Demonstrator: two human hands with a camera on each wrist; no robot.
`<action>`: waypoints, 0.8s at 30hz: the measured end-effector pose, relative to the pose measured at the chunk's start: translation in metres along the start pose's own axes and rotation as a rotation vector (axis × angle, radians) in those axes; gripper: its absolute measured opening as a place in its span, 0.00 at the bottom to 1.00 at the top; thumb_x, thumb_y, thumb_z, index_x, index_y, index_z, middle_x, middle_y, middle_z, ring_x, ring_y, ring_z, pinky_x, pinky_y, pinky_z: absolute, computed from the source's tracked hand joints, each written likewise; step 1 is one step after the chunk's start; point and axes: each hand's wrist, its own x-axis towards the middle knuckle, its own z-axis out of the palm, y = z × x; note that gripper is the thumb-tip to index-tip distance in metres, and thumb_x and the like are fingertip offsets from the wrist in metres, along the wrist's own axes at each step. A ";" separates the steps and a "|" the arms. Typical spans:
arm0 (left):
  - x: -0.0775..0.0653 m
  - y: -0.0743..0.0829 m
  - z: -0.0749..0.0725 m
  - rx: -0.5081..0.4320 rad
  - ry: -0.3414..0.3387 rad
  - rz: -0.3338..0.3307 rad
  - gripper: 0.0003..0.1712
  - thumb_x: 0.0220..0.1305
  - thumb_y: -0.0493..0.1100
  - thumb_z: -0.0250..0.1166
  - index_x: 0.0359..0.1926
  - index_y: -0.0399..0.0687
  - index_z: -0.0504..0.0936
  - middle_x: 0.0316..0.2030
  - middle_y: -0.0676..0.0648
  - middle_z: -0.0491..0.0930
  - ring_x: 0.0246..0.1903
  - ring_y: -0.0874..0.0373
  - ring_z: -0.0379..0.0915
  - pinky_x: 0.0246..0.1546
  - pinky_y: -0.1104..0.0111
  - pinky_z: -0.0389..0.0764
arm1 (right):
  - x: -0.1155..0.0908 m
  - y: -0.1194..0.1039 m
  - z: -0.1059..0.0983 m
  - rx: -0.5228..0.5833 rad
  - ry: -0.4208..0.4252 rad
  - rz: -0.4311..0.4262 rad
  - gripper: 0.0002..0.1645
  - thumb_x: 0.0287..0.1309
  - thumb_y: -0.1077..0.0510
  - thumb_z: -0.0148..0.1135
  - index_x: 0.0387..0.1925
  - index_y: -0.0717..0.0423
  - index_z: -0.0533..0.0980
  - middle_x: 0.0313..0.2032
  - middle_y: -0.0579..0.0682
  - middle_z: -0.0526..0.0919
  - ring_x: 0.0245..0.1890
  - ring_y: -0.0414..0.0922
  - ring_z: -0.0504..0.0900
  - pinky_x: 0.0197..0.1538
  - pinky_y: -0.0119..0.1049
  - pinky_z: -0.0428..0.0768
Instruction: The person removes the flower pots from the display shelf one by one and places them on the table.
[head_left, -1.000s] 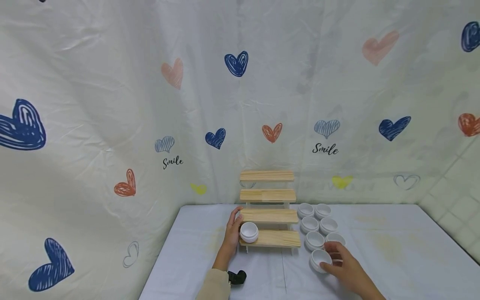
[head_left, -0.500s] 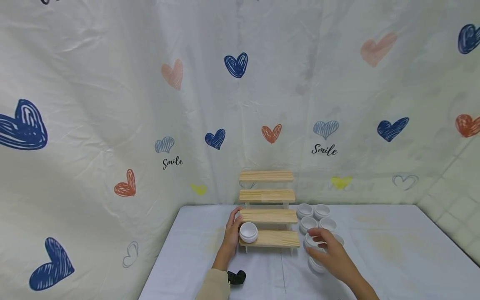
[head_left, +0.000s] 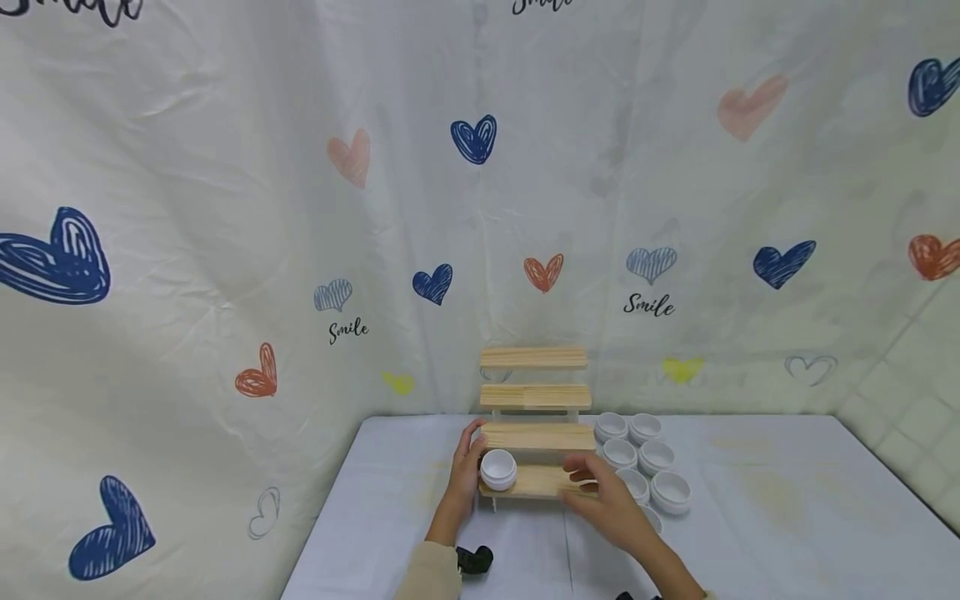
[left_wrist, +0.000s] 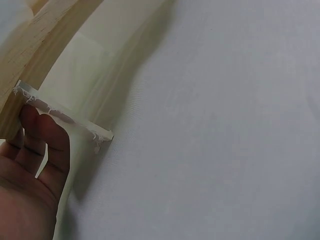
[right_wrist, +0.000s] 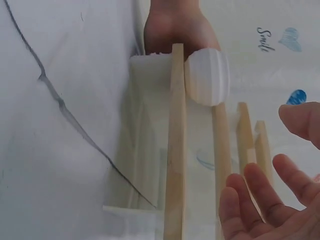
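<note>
A pale wooden stepped stand (head_left: pixel 536 436) with several slats stands on the table. My left hand (head_left: pixel 465 479) grips its left end; in the left wrist view the fingers of that left hand (left_wrist: pixel 37 165) curl under a board beside a white leg. One small white bowl (head_left: pixel 498 471) sits at the left end of the lowest slat, right by the left hand. My right hand (head_left: pixel 603 504) is at the right end of that slat, partly covering it. In the right wrist view the right hand (right_wrist: pixel 275 200) holds nothing, its fingers spread and loosely bent.
Several more white bowls (head_left: pixel 657 457) stand close together on the table, right of the stand; my right hand partly hides the front one. Behind the white-covered table (head_left: pixel 750 517) hangs a cloth backdrop (head_left: pixel 562 183) with hearts. A black object (head_left: pixel 474 560) is by my left wrist.
My right hand has left the front bowl of the group and moved left over the bowls to the stand's lowest slat, without a bowl. My left hand stays on the stand.
</note>
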 end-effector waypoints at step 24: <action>0.001 -0.004 -0.003 -0.036 -0.016 0.011 0.32 0.78 0.58 0.52 0.75 0.51 0.64 0.60 0.46 0.77 0.54 0.60 0.70 0.58 0.63 0.67 | 0.044 -0.002 0.069 0.024 -0.017 0.086 0.32 0.51 0.57 0.78 0.56 0.59 0.75 0.50 0.56 0.83 0.52 0.53 0.82 0.58 0.51 0.80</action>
